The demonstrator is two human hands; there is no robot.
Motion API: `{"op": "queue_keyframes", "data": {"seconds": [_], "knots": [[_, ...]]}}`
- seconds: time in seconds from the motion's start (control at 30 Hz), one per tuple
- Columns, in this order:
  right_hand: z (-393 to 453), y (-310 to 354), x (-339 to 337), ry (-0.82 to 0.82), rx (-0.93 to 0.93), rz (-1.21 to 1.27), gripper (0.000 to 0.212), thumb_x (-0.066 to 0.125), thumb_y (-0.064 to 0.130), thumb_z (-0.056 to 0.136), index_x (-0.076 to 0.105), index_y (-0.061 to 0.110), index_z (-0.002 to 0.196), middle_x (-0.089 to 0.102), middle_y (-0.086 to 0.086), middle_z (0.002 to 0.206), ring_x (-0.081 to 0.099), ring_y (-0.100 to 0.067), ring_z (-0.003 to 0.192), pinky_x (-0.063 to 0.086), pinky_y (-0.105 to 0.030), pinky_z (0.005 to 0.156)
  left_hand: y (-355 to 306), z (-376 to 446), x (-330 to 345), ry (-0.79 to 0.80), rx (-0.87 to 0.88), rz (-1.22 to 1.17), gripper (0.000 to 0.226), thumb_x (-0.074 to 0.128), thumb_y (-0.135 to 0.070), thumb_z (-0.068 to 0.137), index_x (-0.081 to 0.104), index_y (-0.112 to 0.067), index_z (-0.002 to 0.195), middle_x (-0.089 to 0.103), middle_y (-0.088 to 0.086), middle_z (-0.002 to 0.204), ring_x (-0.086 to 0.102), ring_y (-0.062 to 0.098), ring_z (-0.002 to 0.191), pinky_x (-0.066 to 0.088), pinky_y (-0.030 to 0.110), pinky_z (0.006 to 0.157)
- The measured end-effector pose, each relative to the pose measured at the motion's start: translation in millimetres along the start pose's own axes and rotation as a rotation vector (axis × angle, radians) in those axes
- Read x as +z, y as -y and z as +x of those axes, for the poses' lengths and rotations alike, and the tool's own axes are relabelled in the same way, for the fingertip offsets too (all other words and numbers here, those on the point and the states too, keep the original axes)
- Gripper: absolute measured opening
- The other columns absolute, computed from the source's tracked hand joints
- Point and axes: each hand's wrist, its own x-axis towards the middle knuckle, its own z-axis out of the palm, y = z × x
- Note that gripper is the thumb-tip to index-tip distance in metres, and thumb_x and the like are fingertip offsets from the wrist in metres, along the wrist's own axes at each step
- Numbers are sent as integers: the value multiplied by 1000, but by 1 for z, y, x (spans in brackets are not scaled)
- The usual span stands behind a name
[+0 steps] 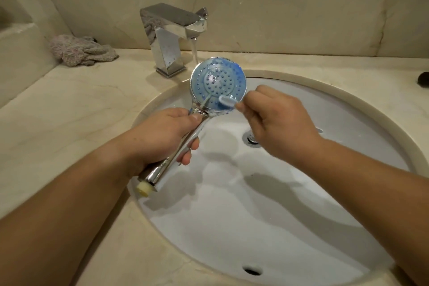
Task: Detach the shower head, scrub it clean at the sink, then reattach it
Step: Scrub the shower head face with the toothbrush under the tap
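Observation:
The chrome shower head is held over the white sink, its round blue nozzle face turned up toward me. My left hand grips its chrome handle, whose cream threaded end sticks out below my wrist. My right hand pinches a small white brush, whose head lies on the lower right edge of the nozzle face. Its handle is hidden inside my fingers. A thin stream of water falls from the chrome tap behind the top of the shower head.
A crumpled grey cloth lies on the marble counter at the back left. The sink drain sits just below my right hand. A dark round object is at the right edge. Marble wall rises behind the tap.

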Motion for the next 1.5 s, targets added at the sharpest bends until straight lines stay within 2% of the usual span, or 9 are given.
{"op": "queue_keyframes", "data": {"seconds": [0.23,0.37,0.47,0.6,0.73,0.83,1.07,1.37,1.5], "knots": [[-3,4,3,30,-49,-4,30,45,31,96,50,12,75,41,3,71,40,-25,60,34,-31,50,2,1,0,-6,20,18,29,45,-28,108,54,-9,88,62,6,64,54,20,45,43,29,45],[13,-12,-6,-71,184,15,27,49,29,98,42,20,73,38,6,71,38,-24,61,35,-34,53,2,1,0,1,22,6,28,45,-28,108,53,-8,90,61,5,64,53,21,45,42,29,45],[0,-3,0,32,-28,-13,28,46,31,97,49,14,75,40,4,72,40,-25,60,36,-32,51,2,1,1,-8,17,60,29,45,-28,108,54,-9,88,61,5,64,53,21,45,43,28,46],[11,-13,-4,-44,186,32,27,46,30,98,38,23,74,37,6,71,38,-23,61,28,-31,55,-1,1,1,-11,17,66,30,45,-32,108,53,-10,90,62,7,68,54,21,46,43,30,50],[3,-6,4,21,40,-12,28,44,32,98,48,16,75,40,4,72,42,-26,61,33,-31,53,1,0,3,-43,17,193,30,46,-33,107,56,-10,91,66,1,66,58,21,47,46,32,58],[14,-14,-2,-32,258,35,27,45,33,99,42,20,75,40,4,71,42,-27,64,31,-33,56,-1,0,4,-45,30,185,30,46,-34,107,56,-10,91,66,2,68,59,20,48,46,34,58],[15,-4,-3,-32,220,22,29,45,33,99,47,16,76,41,4,74,40,-22,66,32,-33,57,-3,-2,4,-22,47,301,46,44,-56,88,58,-12,86,74,13,75,64,27,57,55,59,79],[22,-10,-8,-49,310,15,29,46,33,100,40,21,74,41,3,72,40,-25,67,23,-33,58,0,1,8,-54,64,409,37,42,-42,105,56,-11,89,73,4,74,66,19,53,55,49,76],[16,5,0,9,118,-23,29,45,34,99,47,17,76,41,4,74,40,-24,65,29,-32,57,-2,1,10,-63,58,520,36,39,-43,107,54,-14,89,72,-1,77,67,12,50,50,36,68]]}}
